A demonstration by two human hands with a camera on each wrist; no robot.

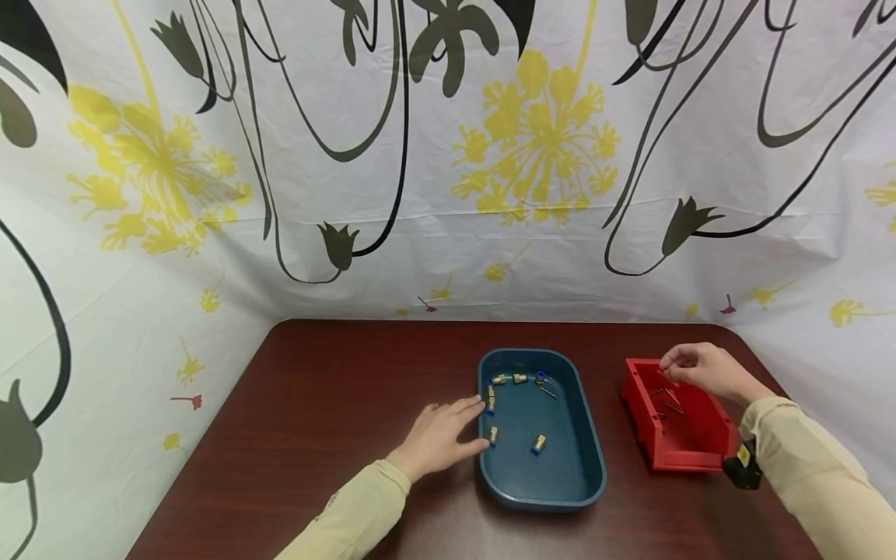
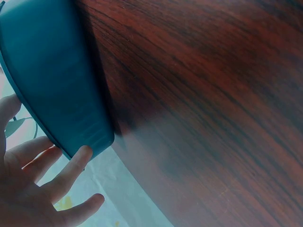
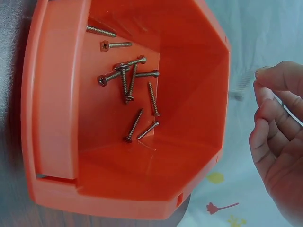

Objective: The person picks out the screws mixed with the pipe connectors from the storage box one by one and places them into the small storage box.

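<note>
My left hand [image 1: 437, 437] rests at the left rim of a dark blue tray [image 1: 542, 498], fingers spread and fairly straight. In the left wrist view its fingertips [image 2: 84, 152] lie along the tray's rim. Brass fittings with blue ends [image 1: 538, 444] lie in the tray, mostly along its left side and back. A screw [image 1: 548, 392] is among them near the back. Over the back of a red bin [image 1: 693, 460], my right hand [image 1: 710, 372] pinches a small screw [image 3: 242, 86], blurred at the thumb and fingertip. Several screws [image 3: 125, 78] lie on the bin's floor.
The brown table [image 1: 336, 404] carries the tray in the middle and the bin to its right, with a gap between them. A white patterned cloth [image 1: 420, 187] hangs behind the table's back edge and down its left side.
</note>
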